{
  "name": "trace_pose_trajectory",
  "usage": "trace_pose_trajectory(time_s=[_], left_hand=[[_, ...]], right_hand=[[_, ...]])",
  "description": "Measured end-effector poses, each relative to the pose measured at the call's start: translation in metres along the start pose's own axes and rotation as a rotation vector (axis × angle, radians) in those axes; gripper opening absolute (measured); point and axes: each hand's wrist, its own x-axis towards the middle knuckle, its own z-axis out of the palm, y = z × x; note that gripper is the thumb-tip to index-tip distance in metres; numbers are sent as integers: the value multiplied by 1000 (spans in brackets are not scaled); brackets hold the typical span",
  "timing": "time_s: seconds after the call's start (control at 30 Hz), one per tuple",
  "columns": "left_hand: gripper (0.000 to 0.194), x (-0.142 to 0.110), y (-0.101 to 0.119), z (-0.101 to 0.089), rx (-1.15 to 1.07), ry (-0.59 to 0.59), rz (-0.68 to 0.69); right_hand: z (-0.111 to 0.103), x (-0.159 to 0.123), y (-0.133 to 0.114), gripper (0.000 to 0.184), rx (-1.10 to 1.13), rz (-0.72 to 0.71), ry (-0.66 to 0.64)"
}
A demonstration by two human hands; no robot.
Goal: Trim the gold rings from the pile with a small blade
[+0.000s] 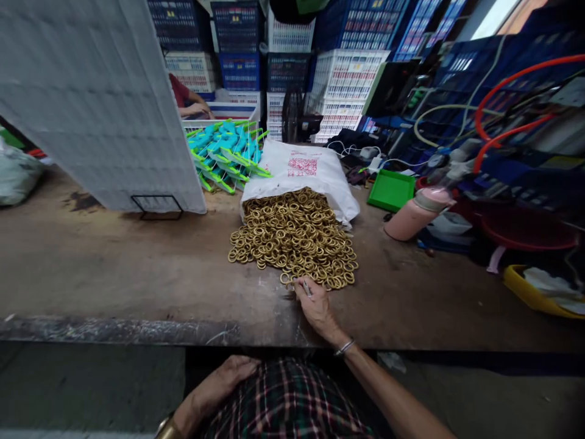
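Note:
My right hand [315,306] is at the front edge of a spilled heap of brass-coloured rings [297,235]. Its thumb and fingers are closed around a thin silvery object [306,289], whose exact kind I cannot make out. The fingertips touch or nearly touch the nearest rings. A white sack [299,161] with a red printed square lies on its side, and the rings pour from its mouth onto the brown table [137,268]. My left hand [231,375] rests below the table edge against the plaid shirt, fingers stretched out, holding nothing that shows.
A tall grey-white panel [114,110] stands at left on a black wire foot. Behind the sack lie green-and-turquoise frames [228,152]. At right are a green tray [392,189], a pink bottle [418,213] and a yellow basket [525,289]. Another person's arm [194,103] shows behind.

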Motion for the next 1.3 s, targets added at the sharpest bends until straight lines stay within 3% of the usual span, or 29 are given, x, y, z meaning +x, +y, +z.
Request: trace_pose_trajectory(time_s=[0.03, 0.17, 0.27, 0.37, 0.5, 0.63, 0.9, 1.13, 1.3], left_hand=[[31, -11, 8, -2, 49, -30, -4], [29, -34, 47, -1, 153, 51, 63], [38, -18, 68, 8, -58, 201, 147], [43, 14, 77, 18, -113, 393, 225], [39, 40, 80, 27, -153, 339, 246], [32, 41, 75, 30, -218, 298, 221], [32, 33, 73, 33, -294, 424, 233], [33, 36, 70, 37, -257, 451, 257], [36, 38, 68, 37, -279, 358, 234]], right_hand=[[1, -1, -1, 24, 13, 1, -14], [3, -7, -8, 21, 56, -10, -72], [1, -12, -16, 20, 54, -39, -148], [-4, -19, -25, 19, 15, -119, -215], [-9, -27, -32, 22, -17, -216, -239], [-4, -33, -34, 22, -38, -220, -247], [8, -35, -31, 16, -83, -253, -242], [7, -28, -35, 31, 144, 14, -363], [8, -24, -31, 31, 254, 139, -373]])
